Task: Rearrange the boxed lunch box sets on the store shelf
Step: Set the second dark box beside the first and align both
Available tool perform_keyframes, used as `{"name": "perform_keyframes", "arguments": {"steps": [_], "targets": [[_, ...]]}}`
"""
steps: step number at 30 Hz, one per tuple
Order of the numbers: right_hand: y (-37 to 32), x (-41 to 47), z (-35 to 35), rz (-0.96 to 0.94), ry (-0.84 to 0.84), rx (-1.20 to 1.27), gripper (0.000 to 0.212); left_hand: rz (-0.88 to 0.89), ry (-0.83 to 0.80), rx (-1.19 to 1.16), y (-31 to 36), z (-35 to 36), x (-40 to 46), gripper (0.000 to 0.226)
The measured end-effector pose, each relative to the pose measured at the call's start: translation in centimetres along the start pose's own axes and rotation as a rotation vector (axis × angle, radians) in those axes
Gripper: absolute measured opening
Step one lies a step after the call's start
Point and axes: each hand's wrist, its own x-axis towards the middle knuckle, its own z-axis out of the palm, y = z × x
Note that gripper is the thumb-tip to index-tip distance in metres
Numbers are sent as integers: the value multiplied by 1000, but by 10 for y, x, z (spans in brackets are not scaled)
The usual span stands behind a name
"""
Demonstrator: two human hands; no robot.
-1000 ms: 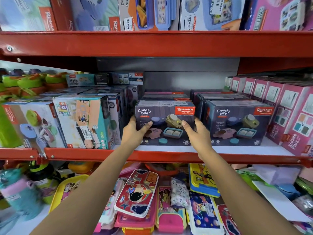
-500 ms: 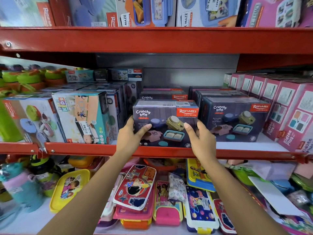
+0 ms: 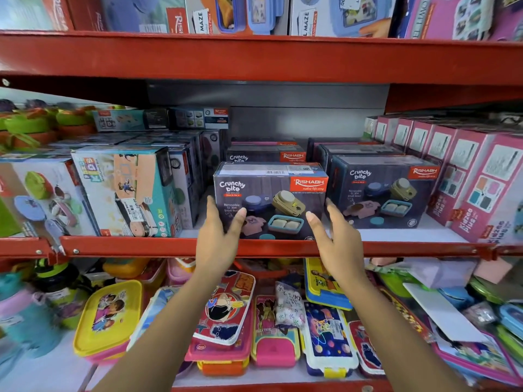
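Risk: Crunchy box [image 3: 270, 199] sits at shelf lip [image 3: 141, 246], centre row, twin box [image 3: 382, 190] touching at 3 o'clock. L hand [image 3: 216, 241] & R hand [image 3: 338, 244] flank it, fingers spread, no clear grip. Bump fwd = it tips off.

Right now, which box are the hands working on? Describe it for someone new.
On the middle red shelf, centre, stand dark grey Crunchy bite boxes. It is the front box between both hands, pulled nearer the shelf edge than its twin on the right.
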Motion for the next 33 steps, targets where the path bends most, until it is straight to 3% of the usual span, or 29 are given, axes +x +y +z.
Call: {"name": "perform_keyframes", "arguments": {"steps": [2,7,12,16,20,27,33], "targets": [[11,-10,-6,-51,23,-148,69,53,40,67,-1,17,-19,88],[58,-13,-35,-240,96,-502,77,323,182,382,-2,68,-58,82],[100,-1,-71,-199,97,-526,80,497,123,587,25,128,-80,79],[127,22,-96,-151,85,-431,82,592,42,551,60,172,-83,78],[144,52,-119,-86,21,-267,83,480,-25,369,93,201,-71,80],[151,94,-131,16,-83,135,90,33,-68,5,136,217,-36,85],[153,95,-139,66,-109,188,85,-45,-89,-76,138,218,-24,79]]}}
